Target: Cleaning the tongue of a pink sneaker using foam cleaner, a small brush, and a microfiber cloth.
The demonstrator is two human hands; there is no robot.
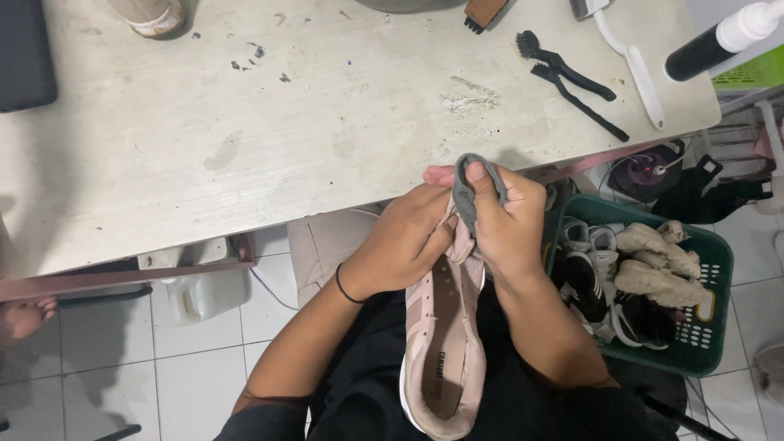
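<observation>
A pale pink sneaker [447, 343] lies lengthwise over my lap, its opening facing up and its toe pointing toward the table. My left hand [404, 241] grips the toe end from the left side; a thin black band circles that wrist. My right hand [505, 220] clasps the toe from the right and presses a small grey cloth [468, 189] against it with the thumb. Both hands meet just below the table's front edge. The toe itself is hidden under the fingers.
A worn whitish table [245, 139] carries two black brushes [572, 82], a white-handled brush [641, 73] and a black bottle with a white cap [719, 37]. A green basket [710, 327] of shoes stands on the tiled floor at right. A white jug [204, 290] sits under the table.
</observation>
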